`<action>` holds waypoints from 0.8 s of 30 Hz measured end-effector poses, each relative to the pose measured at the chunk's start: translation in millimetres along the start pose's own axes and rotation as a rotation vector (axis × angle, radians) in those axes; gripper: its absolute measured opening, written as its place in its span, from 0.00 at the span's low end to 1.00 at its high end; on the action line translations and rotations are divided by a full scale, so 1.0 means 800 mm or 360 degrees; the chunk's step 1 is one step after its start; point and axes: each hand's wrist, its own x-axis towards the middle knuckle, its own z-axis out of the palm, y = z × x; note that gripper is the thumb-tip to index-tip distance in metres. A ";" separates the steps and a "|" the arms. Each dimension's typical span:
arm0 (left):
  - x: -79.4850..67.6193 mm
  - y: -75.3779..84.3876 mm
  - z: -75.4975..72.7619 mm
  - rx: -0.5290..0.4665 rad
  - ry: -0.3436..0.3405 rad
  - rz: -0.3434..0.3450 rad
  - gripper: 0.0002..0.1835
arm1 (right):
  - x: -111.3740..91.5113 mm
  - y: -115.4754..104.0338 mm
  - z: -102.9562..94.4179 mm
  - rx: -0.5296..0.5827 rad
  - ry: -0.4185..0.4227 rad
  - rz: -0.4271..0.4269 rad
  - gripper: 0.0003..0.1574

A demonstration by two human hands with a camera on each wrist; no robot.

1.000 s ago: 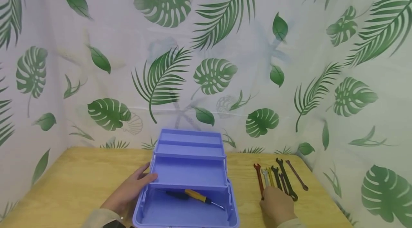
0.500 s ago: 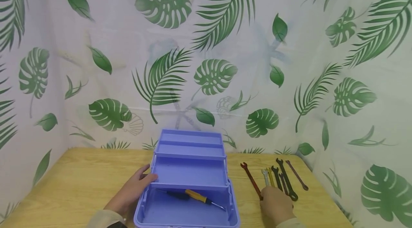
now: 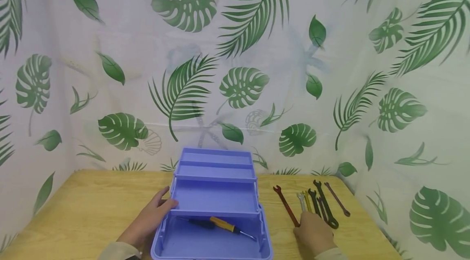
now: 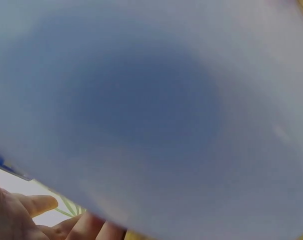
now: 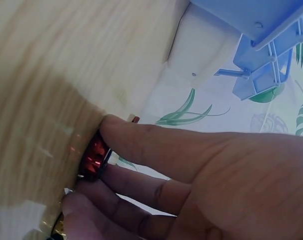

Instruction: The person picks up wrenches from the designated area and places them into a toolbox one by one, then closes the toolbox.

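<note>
head view: compared with one second earlier, the red metal open-end wrench (image 3: 287, 207) had swung away from the other wrenches, its open head now angled toward the violet-blue plastic toolbox (image 3: 211, 247). compared with half a second earlier, its position was nearly the same. the wrench lay right of the toolbox, apart from it, with its near end at the right hand (image 3: 314, 233). the left hand (image 3: 150, 215) remained at the toolbox's left side, thumb resting on the edge of the lower tray (image 3: 216, 196), fingers extended and spread from the thumb. in the bottom compartment, a yellow-and-black-handled screwdriver (image 3: 224, 224) lay slantwise just beside a dark-handled screwdriver (image 3: 203, 223). a silver metal wrench (image 3: 301, 202), a yellow metal wrench (image 3: 307, 201) and a large black metal wrench (image 3: 325, 204) were partly covered or closely bordered by the right hand. a slim purplish wrench (image 3: 338, 200) lay farther right on the pale wooden table (image 3: 95, 207).

left wrist view: a blurred bluish surface (image 4: 146, 100) filled most of the frame and obstructed the left hand, visible only at lower left.

right wrist view: the right thumb and fingers pinched the red wrench close to the tabletop. the toolbox's raised trays showed at upper right.
</note>
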 end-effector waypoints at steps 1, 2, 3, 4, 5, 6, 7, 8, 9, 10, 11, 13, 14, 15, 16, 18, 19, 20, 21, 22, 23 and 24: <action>0.000 0.001 0.000 0.0011 0.0004 -0.0002 0.48 | 0.000 0.000 0.000 -0.0001 0.0003 -0.0009 0.16; -0.001 0.001 0.001 0.0018 0.0007 -0.0002 0.47 | 0.000 0.001 0.000 -0.0003 0.0007 -0.0015 0.16; -0.002 0.002 0.001 0.0023 0.0013 0.0001 0.46 | 0.001 0.002 0.001 -0.0004 0.0013 -0.0022 0.16; -0.003 0.002 0.002 0.0024 0.0014 0.0003 0.45 | 0.001 0.003 0.001 -0.0006 0.0017 -0.0029 0.16; -0.004 0.003 0.002 0.0031 0.0018 0.0011 0.44 | 0.001 0.005 0.002 -0.0009 0.0024 -0.0036 0.16; -0.005 0.004 0.003 0.0027 0.0021 0.0017 0.43 | 0.001 0.006 0.002 -0.0011 0.0032 -0.0043 0.17; -0.005 0.005 0.003 0.0028 0.0024 0.0025 0.43 | 0.001 0.007 0.003 -0.0012 0.0037 -0.0046 0.17; -0.006 0.006 0.003 0.0024 0.0028 0.0034 0.42 | 0.001 0.008 0.003 -0.0007 0.0040 -0.0047 0.18; -0.007 0.006 0.003 0.0027 0.0036 0.0042 0.42 | 0.001 0.009 0.003 -0.0002 0.0042 -0.0049 0.18; -0.007 0.007 0.003 0.0023 0.0038 0.0047 0.42 | 0.001 0.010 0.002 0.0013 0.0043 -0.0049 0.18; -0.008 0.008 0.002 0.0022 0.0041 0.0053 0.42 | 0.001 0.011 0.001 0.0033 0.0050 -0.0050 0.19; -0.008 0.008 0.001 0.0022 0.0037 0.0056 0.43 | 0.001 0.013 -0.001 0.0093 0.0059 -0.0043 0.17; -0.008 0.008 0.000 0.0015 0.0033 0.0051 0.43 | 0.002 0.014 -0.003 0.0115 0.0071 -0.0040 0.16; -0.008 0.008 -0.001 0.0008 0.0024 0.0045 0.44 | 0.002 0.016 -0.005 0.0135 0.0079 -0.0041 0.16; -0.007 0.008 -0.001 0.0000 0.0011 0.0040 0.45 | 0.003 0.016 -0.008 0.0154 0.0085 -0.0034 0.16; -0.007 0.008 -0.003 -0.0004 -0.0006 0.0031 0.46 | 0.005 0.017 -0.012 0.0153 0.0115 -0.0023 0.16; -0.008 0.007 -0.003 -0.0014 -0.0013 0.0029 0.46 | 0.007 0.018 -0.013 0.0137 0.0151 -0.0023 0.16; -0.008 0.007 -0.003 -0.0022 -0.0017 0.0025 0.46 | 0.008 0.018 -0.015 0.0128 0.0193 -0.0018 0.16; -0.008 0.007 -0.003 -0.0025 -0.0020 0.0026 0.46 | 0.008 0.018 -0.017 0.0132 0.0233 -0.0014 0.17; -0.009 0.006 -0.003 -0.0019 -0.0011 0.0031 0.45 | 0.010 0.018 -0.018 0.0135 0.0279 -0.0004 0.17; -0.010 0.006 -0.003 -0.0020 -0.0001 0.0034 0.45 | 0.010 0.018 -0.019 0.0141 0.0334 -0.0007 0.17; -0.010 0.006 -0.002 -0.0014 0.0007 0.0039 0.45 | 0.011 0.018 -0.020 0.0151 0.0385 -0.0011 0.17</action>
